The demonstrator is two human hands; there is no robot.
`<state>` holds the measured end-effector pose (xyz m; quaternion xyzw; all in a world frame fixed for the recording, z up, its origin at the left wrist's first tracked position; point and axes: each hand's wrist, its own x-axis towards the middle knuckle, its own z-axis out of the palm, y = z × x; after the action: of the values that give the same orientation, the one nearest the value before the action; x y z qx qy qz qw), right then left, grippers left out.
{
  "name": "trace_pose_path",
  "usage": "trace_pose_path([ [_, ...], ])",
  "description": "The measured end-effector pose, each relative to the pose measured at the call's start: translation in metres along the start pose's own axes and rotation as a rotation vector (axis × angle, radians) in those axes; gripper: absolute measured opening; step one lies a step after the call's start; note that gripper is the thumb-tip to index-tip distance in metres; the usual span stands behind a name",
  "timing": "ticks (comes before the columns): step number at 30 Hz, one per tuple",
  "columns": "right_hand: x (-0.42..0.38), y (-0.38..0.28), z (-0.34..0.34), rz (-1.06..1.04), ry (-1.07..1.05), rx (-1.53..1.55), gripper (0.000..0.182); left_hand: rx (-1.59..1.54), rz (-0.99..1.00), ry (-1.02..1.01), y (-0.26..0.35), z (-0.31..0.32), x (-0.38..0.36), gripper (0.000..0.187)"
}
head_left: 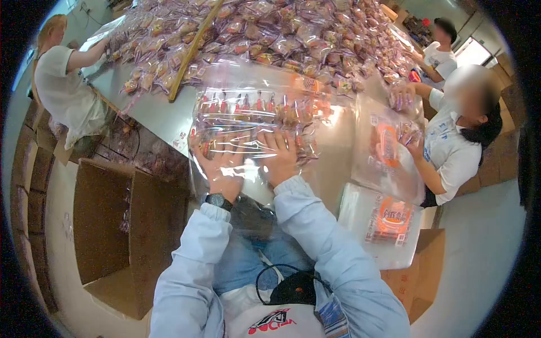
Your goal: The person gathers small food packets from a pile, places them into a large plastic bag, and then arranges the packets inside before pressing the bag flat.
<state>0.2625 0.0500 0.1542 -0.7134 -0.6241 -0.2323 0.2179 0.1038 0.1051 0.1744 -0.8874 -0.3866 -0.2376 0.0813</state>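
A large clear plastic bag [248,118] lies at the metal table's near edge, with rows of small wrapped packets [259,107] inside. Both of my hands reach in under its glossy film. My left hand [221,168], with a black watch at the wrist, has its fingertips at the packets on the left. Beside it, my right hand [279,158] rests with fingers stretched forward against the lower row of packets. Neither hand is visibly wrapped around a packet; the fingers look spread, partly blurred by reflections on the film.
Many wrapped packets [315,39] are heaped across the table [149,115], with a yellowish strip [194,50] among them. Printed bags [380,225] lie at right. An open carton [121,236] stands at lower left. A co-worker [456,135] handles packets at right; two other people stand farther off.
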Motion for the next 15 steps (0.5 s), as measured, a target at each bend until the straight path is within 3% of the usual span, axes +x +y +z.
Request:
trace_pose_path([
  [6, -0.002, -0.002, 0.006, 0.08, -0.066, 0.139, 0.048, 0.029, -0.058, -0.064, 0.009, -0.001, 0.003, 0.051],
  [10, -0.003, 0.003, -0.005, -0.004, -0.131, 0.108, 0.048, -0.034, -0.088, -0.041, 0.012, 0.007, -0.007, 0.059],
  [13, -0.001, -0.002, -0.016, -0.027, -0.198, 0.057, 0.058, 0.117, -0.018, -0.074, -0.002, 0.022, -0.004, 0.053],
  [14, -0.006, 0.001, -0.003, -0.045, -0.133, 0.04, 0.059, 0.072, -0.022, -0.004, -0.006, 0.028, -0.004, 0.048],
  [15, -0.004, 0.001, -0.001, -0.06, -0.071, 0.022, 0.06, 0.536, 0.123, -0.046, -0.013, 0.031, -0.001, 0.048],
])
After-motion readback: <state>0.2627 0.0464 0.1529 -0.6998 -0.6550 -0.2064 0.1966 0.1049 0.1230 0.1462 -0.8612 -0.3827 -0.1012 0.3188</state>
